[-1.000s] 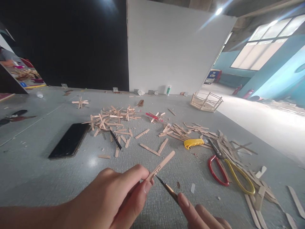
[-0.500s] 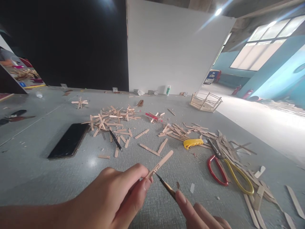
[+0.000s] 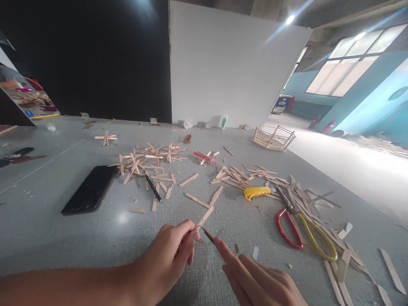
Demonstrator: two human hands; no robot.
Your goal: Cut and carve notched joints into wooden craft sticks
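My left hand (image 3: 167, 257) pinches one end of a wooden craft stick (image 3: 206, 215) between thumb and fingers. Thin lines or cuts mark the stick close to the fingertips. From the right, my right hand (image 3: 256, 274) grips a slim craft knife (image 3: 208, 236), its forefinger stretched along it. The dark pointed tip meets the stick by the marks; how deep it goes I cannot tell. Just beyond, two loose craft sticks (image 3: 197, 200) lie on the grey tabletop (image 3: 134, 242).
Red-and-yellow-handled scissors (image 3: 290, 207) and a yellow-handled cutter (image 3: 256, 193) lie right, beside scattered sticks (image 3: 237, 175). Leftward are a black phone (image 3: 91, 189), a black pen (image 3: 153, 188) and a stick pile (image 3: 159, 153). A small stick-built frame (image 3: 274, 138) stands at the back right.
The craft stick and left hand have shifted slightly left and look smaller, farther from the camera. The right hand has come further into view, with the knife tip still at the stick.
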